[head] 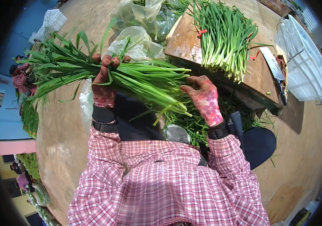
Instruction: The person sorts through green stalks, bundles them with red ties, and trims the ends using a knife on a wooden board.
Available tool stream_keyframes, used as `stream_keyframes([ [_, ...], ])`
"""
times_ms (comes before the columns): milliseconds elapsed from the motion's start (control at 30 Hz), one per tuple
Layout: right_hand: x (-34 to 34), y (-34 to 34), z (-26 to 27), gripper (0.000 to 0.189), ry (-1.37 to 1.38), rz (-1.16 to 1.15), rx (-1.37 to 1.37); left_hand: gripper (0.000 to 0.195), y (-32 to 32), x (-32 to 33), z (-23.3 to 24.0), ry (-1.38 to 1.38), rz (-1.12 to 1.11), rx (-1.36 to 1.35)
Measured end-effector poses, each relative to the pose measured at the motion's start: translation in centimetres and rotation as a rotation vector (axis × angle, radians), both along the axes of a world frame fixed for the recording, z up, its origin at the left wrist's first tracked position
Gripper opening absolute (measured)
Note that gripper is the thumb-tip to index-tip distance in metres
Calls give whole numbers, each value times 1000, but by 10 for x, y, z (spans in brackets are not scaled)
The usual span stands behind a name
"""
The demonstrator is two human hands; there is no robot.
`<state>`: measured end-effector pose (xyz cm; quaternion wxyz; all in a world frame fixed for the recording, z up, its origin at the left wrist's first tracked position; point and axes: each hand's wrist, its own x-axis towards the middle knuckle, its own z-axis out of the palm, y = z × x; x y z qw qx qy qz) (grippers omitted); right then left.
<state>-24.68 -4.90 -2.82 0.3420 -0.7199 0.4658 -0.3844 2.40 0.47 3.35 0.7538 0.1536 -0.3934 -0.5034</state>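
My left hand (104, 76), in a stained floral glove, is closed around the leafy middle of a bunch of long green stalks (149, 76), which look like garlic chives or a similar leafy vegetable. The leaves spread out to the left and the pale cut ends point right. My right hand (204, 96), in a pink floral glove, is at those ends, thumb and forefinger near the tips; whether it pinches a stalk cannot be told. Ahead on the right, a larger pile of similar stalks (223, 42) with red ties lies on a wooden board (185, 42).
A cleaver (273, 67) lies on the board's right side. Beyond stands a white plastic crate (305, 62). Clear plastic bags (137, 42) lie ahead. Loose green trimmings (197, 127) cover the floor below the board. Other people (21, 79) are at the far left.
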Motion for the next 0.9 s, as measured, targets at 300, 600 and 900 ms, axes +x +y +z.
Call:
stream_keyframes([
  [300, -9, 9, -8, 23, -48, -102, -155, 34, 8, 6, -3, -19, 25, 15],
  [600, -74, -1, -61, 2, 881, 83, -147, 33, 14, 6, -12, 9, -62, -14],
  [900, 26, -21, 34, 25, -157, 387, -57, 32, 10, -1, -5, 1, -108, 13],
])
